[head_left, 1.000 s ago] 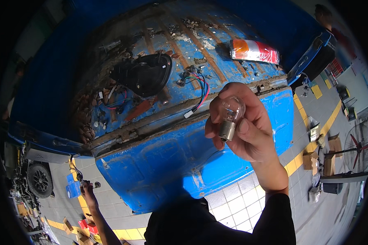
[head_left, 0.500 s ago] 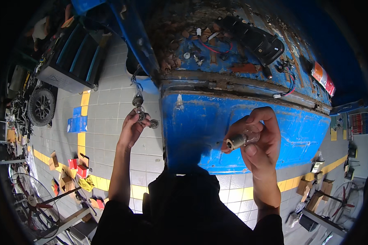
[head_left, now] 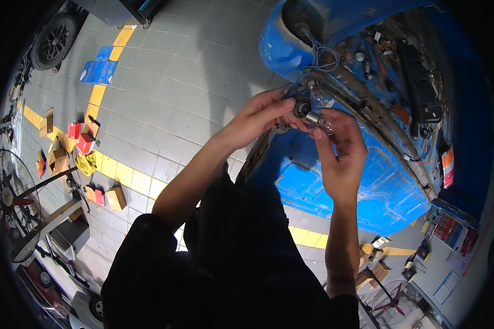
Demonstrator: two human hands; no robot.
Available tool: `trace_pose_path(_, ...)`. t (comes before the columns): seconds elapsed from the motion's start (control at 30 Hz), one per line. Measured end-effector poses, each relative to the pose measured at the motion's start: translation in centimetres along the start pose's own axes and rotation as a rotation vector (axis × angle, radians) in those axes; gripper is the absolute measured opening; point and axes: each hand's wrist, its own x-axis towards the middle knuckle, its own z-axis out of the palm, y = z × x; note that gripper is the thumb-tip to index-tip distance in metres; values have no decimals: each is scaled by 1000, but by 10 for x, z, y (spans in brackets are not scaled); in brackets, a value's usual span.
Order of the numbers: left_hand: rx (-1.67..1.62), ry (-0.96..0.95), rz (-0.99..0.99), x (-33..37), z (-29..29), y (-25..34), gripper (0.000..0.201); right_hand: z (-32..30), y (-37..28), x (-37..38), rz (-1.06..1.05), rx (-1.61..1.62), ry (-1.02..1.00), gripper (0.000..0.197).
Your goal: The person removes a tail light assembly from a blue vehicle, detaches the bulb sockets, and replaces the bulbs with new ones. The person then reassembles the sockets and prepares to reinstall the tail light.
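My left hand (head_left: 258, 118) is closed around a dark round bulb socket (head_left: 301, 107), its open mouth turned toward my right hand. A clear glass bulb (head_left: 326, 125) with a silver metal base is pinched in the fingers of my right hand (head_left: 343, 151). The bulb's base is at the socket mouth; I cannot tell whether it has gone in. Another socket (head_left: 280, 128) hangs just below my left fingers. Grey wires (head_left: 326, 56) run from the sockets up to an opening in the blue vehicle body (head_left: 282, 46). A further clear bulb (head_left: 319, 98) shows behind my fingers.
The rusty blue vehicle bed (head_left: 362, 183) lies to the right, with a black lamp housing (head_left: 420, 82) and loose wires on it. Cardboard boxes (head_left: 115, 197), a yellow cloth (head_left: 85, 163) and a standing fan (head_left: 17, 203) are at the left.
My view has turned left. My two hands, apart before, have come together, bringing the bulb in my right hand to the socket in my left.
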Motion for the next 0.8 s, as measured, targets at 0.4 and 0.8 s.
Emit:
trace_pose_path(0.4, 235, -48, -23, 5, 8, 21, 37, -26, -31, 28, -356, -818, -239, 27)
trace_pose_path(0.8, 155, -42, -77, 10, 16, 26, 36, -33, -24, 47, -357, -580, -346, 31)
